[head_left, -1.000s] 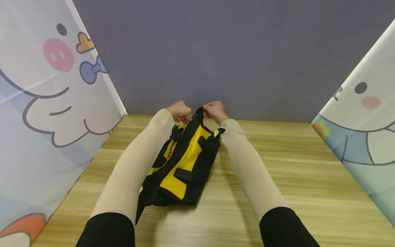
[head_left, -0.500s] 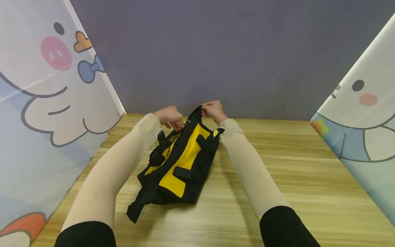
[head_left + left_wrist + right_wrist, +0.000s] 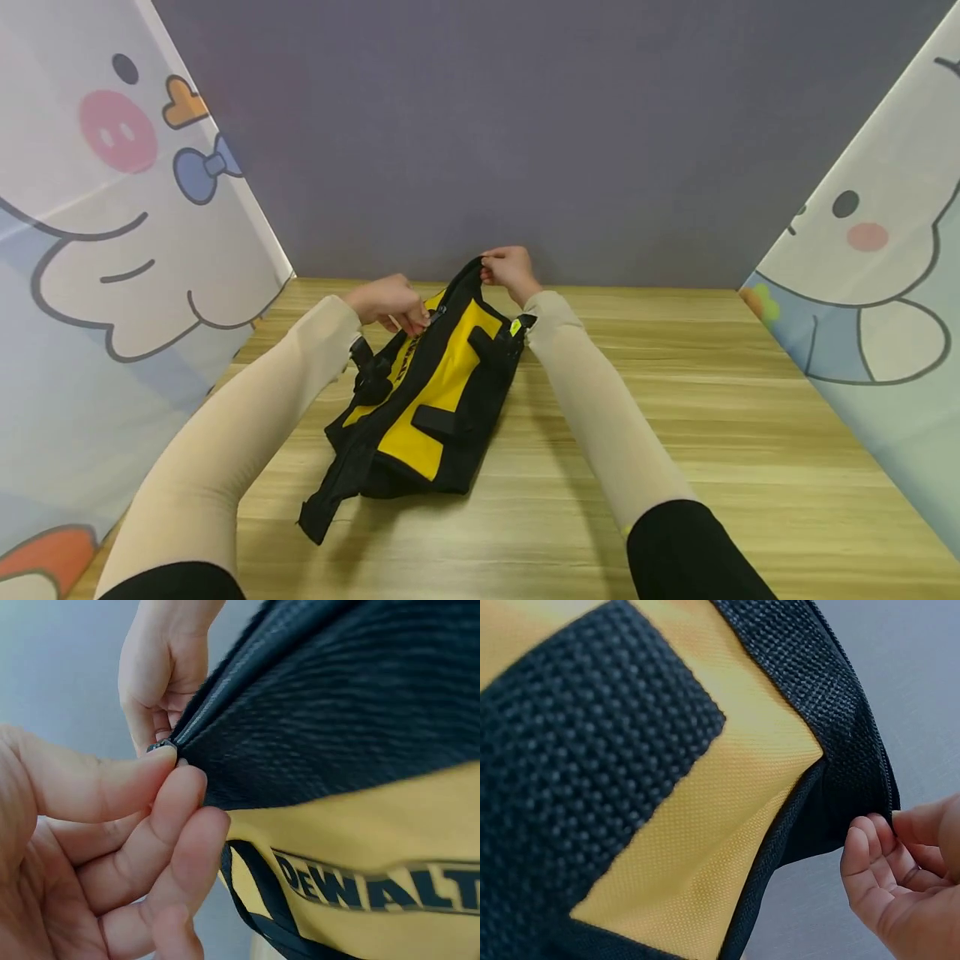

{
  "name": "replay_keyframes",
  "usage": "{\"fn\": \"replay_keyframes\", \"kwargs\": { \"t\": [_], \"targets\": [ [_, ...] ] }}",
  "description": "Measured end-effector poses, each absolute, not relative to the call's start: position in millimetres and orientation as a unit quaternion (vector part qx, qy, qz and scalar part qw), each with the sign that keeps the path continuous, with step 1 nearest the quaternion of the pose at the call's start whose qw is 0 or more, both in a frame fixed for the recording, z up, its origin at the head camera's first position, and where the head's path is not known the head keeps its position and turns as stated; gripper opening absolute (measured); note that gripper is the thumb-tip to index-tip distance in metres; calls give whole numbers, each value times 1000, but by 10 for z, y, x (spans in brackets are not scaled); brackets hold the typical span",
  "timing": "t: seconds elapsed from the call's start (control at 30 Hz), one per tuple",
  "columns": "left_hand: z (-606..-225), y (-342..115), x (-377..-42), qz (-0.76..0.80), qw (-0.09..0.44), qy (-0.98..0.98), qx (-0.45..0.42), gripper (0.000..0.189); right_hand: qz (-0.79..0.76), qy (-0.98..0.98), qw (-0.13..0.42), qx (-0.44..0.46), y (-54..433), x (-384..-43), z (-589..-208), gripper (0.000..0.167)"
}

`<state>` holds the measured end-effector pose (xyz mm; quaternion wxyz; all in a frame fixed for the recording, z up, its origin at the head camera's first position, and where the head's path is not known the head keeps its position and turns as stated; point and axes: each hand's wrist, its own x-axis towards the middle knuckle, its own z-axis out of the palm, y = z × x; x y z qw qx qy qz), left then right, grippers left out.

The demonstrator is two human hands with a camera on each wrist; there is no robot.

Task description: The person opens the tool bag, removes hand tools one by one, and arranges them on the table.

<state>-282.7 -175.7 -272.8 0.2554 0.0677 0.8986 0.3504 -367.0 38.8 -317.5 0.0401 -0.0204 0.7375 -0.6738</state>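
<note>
A black and yellow fabric tool bag (image 3: 453, 367) with DEWALT lettering lies slanted on the table, its zip running along the top. At the zip, my left hand (image 3: 390, 304) pinches the zipper pull (image 3: 161, 747) between thumb and forefinger; its other fingers are bent, clear of the fabric. Beyond it, my right hand (image 3: 512, 272) holds the far end of the zip band, and the right wrist view has its thumb and fingertips pinching the black edge (image 3: 889, 802). The zip's near end finishes in a black fabric tab (image 3: 318, 510) that hangs off the bag.
Black webbing handles (image 3: 442, 422) stick out from the bag's sides. The wood-grain table (image 3: 675, 400) extends to the right and front. A grey wall panel (image 3: 480, 133) rises behind, and cartoon-printed cloths (image 3: 135, 250) stand on the left and right.
My left hand has drawn back along the zip from the far end toward the near left, the zipper pull moving with it. The right hand keeps its hold at the far end.
</note>
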Motion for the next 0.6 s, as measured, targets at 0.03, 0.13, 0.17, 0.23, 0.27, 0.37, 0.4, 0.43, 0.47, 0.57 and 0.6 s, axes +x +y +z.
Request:
{"fn": "replay_keyframes", "kwargs": {
  "t": [0.03,0.13,0.17,0.23,0.27,0.37,0.4,0.43,0.47,0.57,0.6],
  "targets": [
    [-2740,-1769,-2804,351,255,898,68,21,-675,737,40,-20,396,-3667,-3170,26],
    [-2782,-1816,-2728,352,254,898,74,22,-673,739,41,-16,414,-3661,-3158,26],
    [-2791,-1832,-2695,352,253,898,79,22,-672,739,43,-15,416,-3663,-3156,26],
    [-2811,-1863,-2627,352,250,898,87,22,-673,738,46,-14,415,-3669,-3160,26],
    [-2816,-1878,-2595,352,250,897,91,21,-674,738,47,-13,415,-3675,-3164,26],
    [-2823,-1913,-2491,352,252,896,99,21,-677,735,48,-12,418,-3692,-3181,26],
    [-2826,-1927,-2453,353,252,895,101,21,-678,734,48,-12,419,-3695,-3187,26],
    [-2831,-1946,-2414,354,252,894,106,21,-678,733,47,-12,418,-3698,-3191,26],
    [-2837,-1969,-2372,356,252,893,110,22,-680,732,46,-13,418,-3698,-3196,26],
    [-2867,-2058,-2248,361,254,889,123,24,-682,730,42,-14,414,-3695,-3210,26],
    [-2876,-2090,-2208,364,253,887,128,23,-683,729,41,-15,412,-3694,-3213,26]
  ]
}}
